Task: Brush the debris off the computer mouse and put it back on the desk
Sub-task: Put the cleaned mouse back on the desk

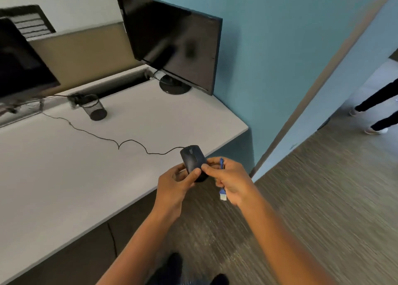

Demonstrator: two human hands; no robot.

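Teal walls back the white desk, bearing monitor and mesh cup. Left hand grasps the mouse; right hand pinches it, fingers curled around a blue brush.

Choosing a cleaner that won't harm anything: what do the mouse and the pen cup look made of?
Mouse: probably plastic, a smooth dark shell with a dull sheen. Pen cup: looks like black wire mesh, likely metal, since the desk shows through its wall.
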